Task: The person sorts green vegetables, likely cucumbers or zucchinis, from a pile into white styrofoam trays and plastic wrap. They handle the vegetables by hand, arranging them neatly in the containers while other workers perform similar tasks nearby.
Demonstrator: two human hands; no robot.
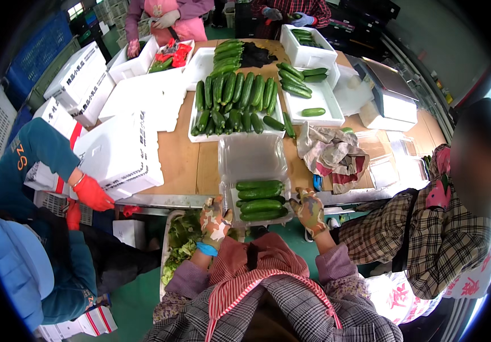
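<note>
A see-through plastic clamshell box (252, 159) stands at the table's near edge with its lid folded back, away from me. Several green cucumbers (260, 204) lie crosswise in its near half. My left hand (216, 222), in a camouflage-patterned glove, is at the box's left side, thumb apart from the fingers. On the opposite side is my right hand (310, 212), gloved alike, its thumb and fingers spread close to the box wall. Whether either hand touches the plastic, I cannot tell. Just beyond the lid, a white foam tray (198, 137) holds rows of cucumbers (235, 91).
Right of the tray lie a crumpled cloth (334, 157), empty clamshells (385, 171) and another foam tray (328, 121) with cucumbers. White foam boxes (120, 154) fill the left, beside a red-gloved person (94, 194). A plaid-clad person (428, 228) is close on my right; others work across the table.
</note>
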